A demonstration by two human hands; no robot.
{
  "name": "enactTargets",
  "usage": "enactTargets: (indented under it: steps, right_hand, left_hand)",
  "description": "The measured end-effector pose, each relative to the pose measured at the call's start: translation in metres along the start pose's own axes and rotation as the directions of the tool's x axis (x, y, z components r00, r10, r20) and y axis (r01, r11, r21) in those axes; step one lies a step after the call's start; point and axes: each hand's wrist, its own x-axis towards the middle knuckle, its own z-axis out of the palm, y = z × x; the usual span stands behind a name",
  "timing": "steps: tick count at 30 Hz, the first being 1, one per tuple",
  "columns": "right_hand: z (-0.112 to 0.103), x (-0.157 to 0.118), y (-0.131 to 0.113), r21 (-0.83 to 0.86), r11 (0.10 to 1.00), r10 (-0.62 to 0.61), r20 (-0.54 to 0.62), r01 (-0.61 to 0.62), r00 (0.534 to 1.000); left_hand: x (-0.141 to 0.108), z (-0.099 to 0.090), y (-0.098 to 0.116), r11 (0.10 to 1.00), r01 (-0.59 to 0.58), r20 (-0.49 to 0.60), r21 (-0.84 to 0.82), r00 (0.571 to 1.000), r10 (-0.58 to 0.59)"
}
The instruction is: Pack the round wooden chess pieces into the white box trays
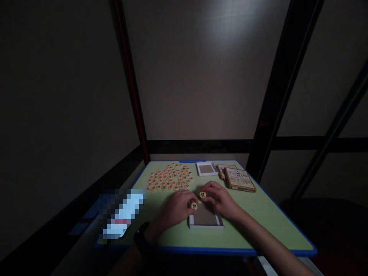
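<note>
My left hand (pixel 178 207) is closed on a round Chinese chess piece (pixel 194 206) with a black character on its face. Between the thumb and fingers of my right hand (pixel 220 197) is another Chinese chess piece (pixel 202 195), also marked in black. Both hands are over a shallow white-rimmed box tray (pixel 205 227) with a brown bottom. A further pale piece (pixel 199 202) shows partly between my hands, near the tray's far end. Many loose pieces with red or black characters (pixel 169 178) lie spread on the table to the far left.
A second white-rimmed tray (pixel 207 169) lies at the back of the green table (pixel 258 226). Two printed box lids (pixel 240 179) overlap at the back right. A blurred-out bright screen (pixel 123 214) stands at the left edge. Blue trim (pixel 218 251) borders the tabletop.
</note>
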Motion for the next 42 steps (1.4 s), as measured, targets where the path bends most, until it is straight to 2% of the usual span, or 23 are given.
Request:
enactTargets:
  steps: [3, 8, 11, 15, 19, 22, 26, 33, 42]
  right_hand:
    - [-0.001, 0.001, -0.003, 0.000, 1.000, -0.001, 0.031, 0.001, 1.000]
    - [-0.001, 0.001, 0.001, -0.032, 0.999, 0.041, 0.078, -0.038, 0.996]
    - [-0.001, 0.000, 0.003, -0.052, 0.998, 0.044, 0.076, -0.041, 0.996]
    - [0.000, 0.000, 0.003, -0.062, 0.997, -0.036, 0.072, 0.040, 0.997]
    - [0.001, 0.000, 0.003, -0.102, 0.984, -0.138, 0.081, 0.146, 0.987]
    - [0.003, 0.000, 0.005, -0.150, 0.975, -0.150, 0.090, 0.162, 0.985]
    - [0.002, -0.001, 0.005, -0.186, 0.968, -0.149, 0.105, 0.166, 0.983]
    - [0.001, -0.001, -0.001, -0.228, 0.963, -0.120, 0.113, 0.143, 0.986]
    - [0.003, -0.002, 0.003, -0.287, 0.949, -0.117, 0.053, 0.127, 0.992]
  left_hand:
    - [-0.002, 0.001, -0.003, 1.000, 0.008, 0.000, 0.013, 1.000, -0.008]
    - [-0.001, 0.002, 0.000, 0.998, -0.042, 0.008, 0.037, 0.999, 0.042]
    - [0.000, 0.001, 0.001, 0.999, -0.038, -0.011, 0.035, 0.999, 0.038]
    - [0.000, -0.001, 0.000, 0.999, -0.018, -0.011, 0.028, 1.000, 0.019]
    - [0.000, 0.003, -0.001, 0.997, -0.074, 0.022, 0.038, 0.997, 0.074]
    - [0.002, 0.007, -0.003, 0.994, -0.088, 0.079, 0.063, 0.993, 0.083]
    - [0.005, 0.008, -0.005, 0.992, -0.097, 0.095, 0.079, 0.991, 0.089]
    - [0.005, 0.003, -0.001, 0.997, -0.021, 0.088, 0.069, 0.996, 0.015]
    - [0.007, 0.013, -0.003, 0.997, 0.056, 0.007, 0.047, 0.998, -0.056]
